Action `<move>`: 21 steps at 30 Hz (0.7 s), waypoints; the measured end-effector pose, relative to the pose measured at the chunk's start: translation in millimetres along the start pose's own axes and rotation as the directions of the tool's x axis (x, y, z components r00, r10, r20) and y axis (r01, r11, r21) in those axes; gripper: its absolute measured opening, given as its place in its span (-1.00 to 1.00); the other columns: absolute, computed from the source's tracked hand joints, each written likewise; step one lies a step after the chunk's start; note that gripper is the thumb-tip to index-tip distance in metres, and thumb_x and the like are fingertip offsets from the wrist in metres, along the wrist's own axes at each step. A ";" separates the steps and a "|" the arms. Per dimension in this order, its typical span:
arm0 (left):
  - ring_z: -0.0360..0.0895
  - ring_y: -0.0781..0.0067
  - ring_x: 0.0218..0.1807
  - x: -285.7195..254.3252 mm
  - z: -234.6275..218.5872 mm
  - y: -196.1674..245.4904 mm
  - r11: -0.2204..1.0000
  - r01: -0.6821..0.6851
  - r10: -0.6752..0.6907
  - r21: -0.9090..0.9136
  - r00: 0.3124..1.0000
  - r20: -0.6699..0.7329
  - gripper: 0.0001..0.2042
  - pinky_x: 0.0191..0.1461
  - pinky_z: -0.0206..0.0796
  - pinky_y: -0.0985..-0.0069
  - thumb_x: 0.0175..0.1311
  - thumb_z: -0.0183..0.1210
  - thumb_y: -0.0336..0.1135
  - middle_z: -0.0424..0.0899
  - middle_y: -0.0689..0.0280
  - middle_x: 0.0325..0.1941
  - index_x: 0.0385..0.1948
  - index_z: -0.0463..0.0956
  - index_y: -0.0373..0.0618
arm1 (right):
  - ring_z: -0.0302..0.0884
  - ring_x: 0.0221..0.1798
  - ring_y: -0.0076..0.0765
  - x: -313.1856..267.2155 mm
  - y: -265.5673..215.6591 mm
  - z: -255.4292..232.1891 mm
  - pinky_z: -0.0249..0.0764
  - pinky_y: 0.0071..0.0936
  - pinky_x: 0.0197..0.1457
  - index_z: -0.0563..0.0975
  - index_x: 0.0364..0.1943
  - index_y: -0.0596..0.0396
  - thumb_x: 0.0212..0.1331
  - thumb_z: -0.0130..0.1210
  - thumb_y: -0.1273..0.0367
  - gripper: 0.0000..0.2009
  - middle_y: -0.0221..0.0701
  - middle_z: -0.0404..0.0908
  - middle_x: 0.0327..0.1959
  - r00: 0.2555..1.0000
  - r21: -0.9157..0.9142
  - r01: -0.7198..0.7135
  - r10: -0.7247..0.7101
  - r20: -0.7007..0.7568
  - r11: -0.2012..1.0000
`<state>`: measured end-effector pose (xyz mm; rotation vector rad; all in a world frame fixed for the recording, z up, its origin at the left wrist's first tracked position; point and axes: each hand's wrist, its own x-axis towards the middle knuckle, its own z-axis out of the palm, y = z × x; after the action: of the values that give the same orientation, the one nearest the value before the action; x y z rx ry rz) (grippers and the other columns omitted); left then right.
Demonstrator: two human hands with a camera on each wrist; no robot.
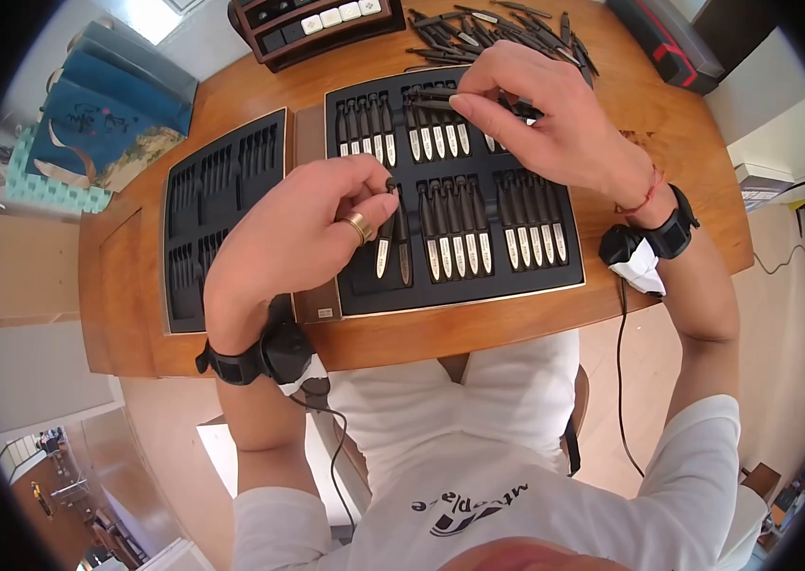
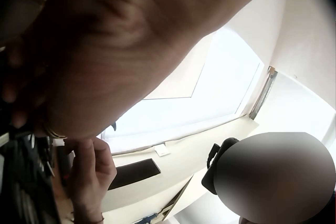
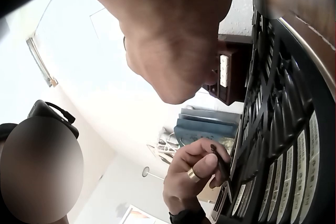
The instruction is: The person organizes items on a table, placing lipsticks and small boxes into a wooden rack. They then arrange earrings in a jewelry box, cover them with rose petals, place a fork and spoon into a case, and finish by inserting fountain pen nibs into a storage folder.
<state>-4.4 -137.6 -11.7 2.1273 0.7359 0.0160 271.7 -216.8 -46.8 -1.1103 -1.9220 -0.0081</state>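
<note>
Tools (image 1: 435, 95) sit gripped in curled right hand (image 1: 550, 109); left hand (image 1: 293, 224) pinches another tool (image 3: 222, 169) near its end, probably for control

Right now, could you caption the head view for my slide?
Left hand and right hand hold dark sticks over a black tray on a wooden table.

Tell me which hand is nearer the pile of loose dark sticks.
Right. The right hand is just in front of the pile; the left hand is farther off, over the left edge of the black tray.
</note>
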 end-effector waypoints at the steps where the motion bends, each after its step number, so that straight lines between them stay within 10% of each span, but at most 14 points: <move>1: 0.42 0.70 -0.38 -0.2 0.7 -2.7 1.000 0.001 -0.001 -0.001 1.000 0.000 -0.86 -0.27 0.26 0.64 0.62 0.17 -0.37 0.60 0.43 -0.43 -0.18 0.58 -0.24 | 0.54 -0.30 -0.37 -0.4 0.6 0.1 0.45 -0.43 -0.23 0.65 -0.21 0.18 0.39 0.32 0.44 -0.90 -0.39 0.60 -0.36 1.000 0.001 0.000 0.000 0.001 1.000; 4: 0.40 0.71 -0.45 -0.2 -1.2 2.6 0.996 -0.033 0.028 -0.088 0.998 -0.060 -0.85 -0.36 0.24 0.63 0.61 0.17 -0.36 0.66 0.40 -0.44 -0.19 0.56 -0.24 | 0.56 -0.28 -0.32 -0.5 2.5 -0.5 0.46 -0.40 -0.21 0.65 -0.22 0.19 0.40 0.31 0.44 -0.90 -0.38 0.61 -0.36 0.999 -0.021 0.008 -0.007 0.034 1.000; 6: 0.62 0.52 -0.40 -1.4 -6.3 19.7 0.971 0.237 -0.239 -0.043 0.969 -0.066 -0.82 -0.29 0.41 0.50 0.56 0.18 -0.38 0.71 0.24 -0.48 -0.26 0.55 -0.31 | 0.56 -0.28 -0.28 -0.8 3.6 0.4 0.46 -0.37 -0.21 0.64 -0.23 0.19 0.40 0.31 0.44 -0.90 -0.37 0.63 -0.34 0.999 -0.035 0.019 -0.017 0.041 0.999; 9: 0.63 0.51 -0.44 -0.1 -2.2 22.0 0.960 0.276 -0.280 -0.053 0.956 -0.086 -0.82 -0.29 0.43 0.49 0.56 0.19 -0.36 0.72 0.26 -0.52 -0.25 0.58 -0.31 | 0.56 -0.28 -0.26 -1.5 5.0 1.0 0.46 -0.35 -0.21 0.64 -0.23 0.19 0.39 0.31 0.44 -0.90 -0.37 0.64 -0.33 0.999 -0.035 0.017 -0.016 0.031 0.999; 12: 0.42 0.67 -0.60 1.4 5.8 12.3 0.976 0.216 -0.218 -0.039 0.975 -0.049 -0.81 -0.54 0.17 0.53 0.59 0.17 -0.34 0.77 0.32 -0.49 -0.28 0.55 -0.24 | 0.56 -0.27 -0.25 -2.0 4.7 0.2 0.47 -0.33 -0.19 0.64 -0.24 0.19 0.39 0.31 0.44 -0.90 -0.37 0.65 -0.31 0.999 -0.042 -0.014 0.016 0.050 0.999; 21: 0.52 0.53 -0.52 6.2 13.6 -4.4 0.959 0.127 -0.104 0.254 0.989 -0.102 -0.75 -0.42 0.28 0.42 0.54 0.26 -0.32 0.54 0.30 -0.62 -0.36 0.52 -0.26 | 0.58 -0.24 -0.20 -3.2 6.0 1.3 0.50 -0.31 -0.14 0.62 -0.26 0.19 0.40 0.29 0.43 -0.88 -0.35 0.67 -0.30 0.996 -0.037 -0.007 0.011 0.088 0.999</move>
<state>2.2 -142.4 -25.0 2.3396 0.9584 -0.0530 275.6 -215.0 -52.2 -1.1606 -2.0024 0.0116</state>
